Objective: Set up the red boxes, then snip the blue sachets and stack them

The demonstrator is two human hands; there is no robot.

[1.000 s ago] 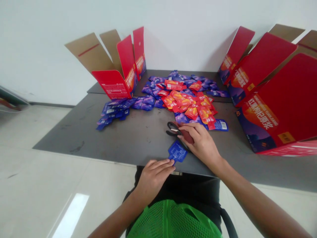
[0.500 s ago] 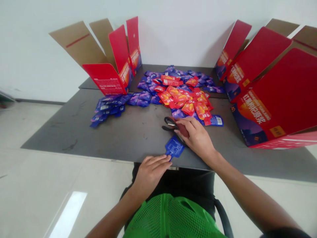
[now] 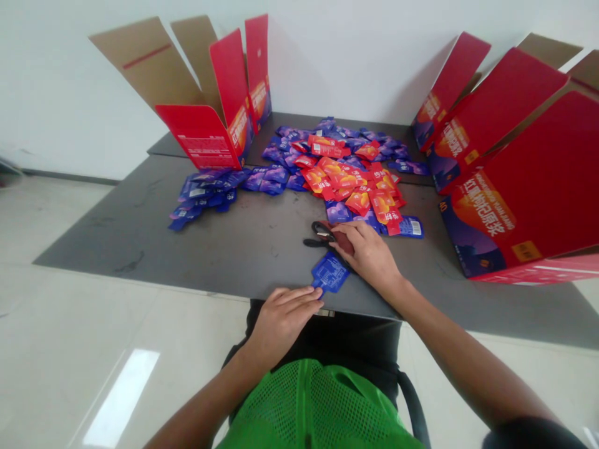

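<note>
1. Scissors (image 3: 321,232): black loop handles seen at 10 o'clock from the right hand (image 3: 367,252); blades hidden beneath it, fingers curved over them; grip cannot be determined.
2. Left hand (image 3: 283,321): laid flat, fingers pressed together, tips touching the blue sachet (image 3: 330,273) at 2 o'clock, unpinched.

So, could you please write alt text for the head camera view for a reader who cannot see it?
A person's right hand rests by black-handled scissors on a dark table, left fingers touching a blue sachet; red and blue sachets lie heaped between open red cartons.
</note>
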